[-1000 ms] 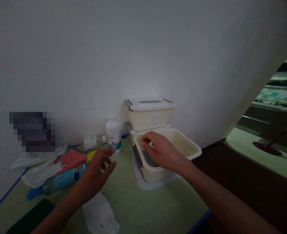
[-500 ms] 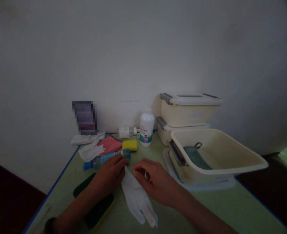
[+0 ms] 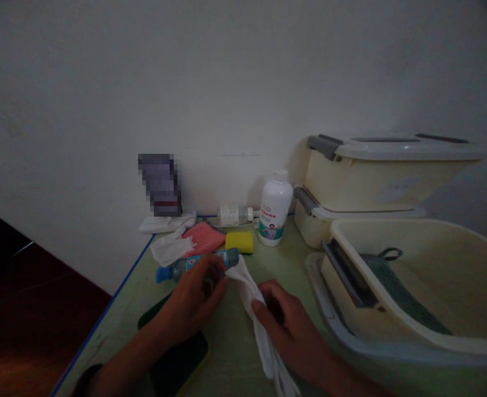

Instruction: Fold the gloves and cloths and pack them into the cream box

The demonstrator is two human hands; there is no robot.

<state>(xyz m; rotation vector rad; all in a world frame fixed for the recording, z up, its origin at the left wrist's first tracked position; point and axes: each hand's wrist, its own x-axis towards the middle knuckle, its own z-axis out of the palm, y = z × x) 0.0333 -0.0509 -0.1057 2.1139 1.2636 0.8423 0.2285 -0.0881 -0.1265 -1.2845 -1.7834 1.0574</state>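
Observation:
A white glove (image 3: 255, 314) hangs between my two hands above the green table (image 3: 222, 353), its fingers pointing down toward me. My left hand (image 3: 204, 289) pinches the upper end of the glove near the cuff. Lower down, my right hand (image 3: 287, 325) has thumb and fingers closed around the glove's side, which is folded narrow. Just behind my left hand lies a clear bottle with a blue cap (image 3: 164, 274), partly covered by the fingers. Under my left forearm is a dark green and yellow scouring sponge (image 3: 181, 361).
Behind the bottle lie another white glove (image 3: 171, 249), a pink cloth (image 3: 205, 237) and a yellow sponge (image 3: 239, 242). A white bottle (image 3: 275, 209) stands near the wall beside a small clear bottle (image 3: 232, 214). At right, an open cream bin (image 3: 392, 325) holds a green cloth (image 3: 404, 292); lidded bins (image 3: 375, 182) are stacked behind.
My right hand has moved from beside the glove's top to grip it along its side. The glove has turned from flat to narrow and folded. The view has shifted, bringing the bins closer.

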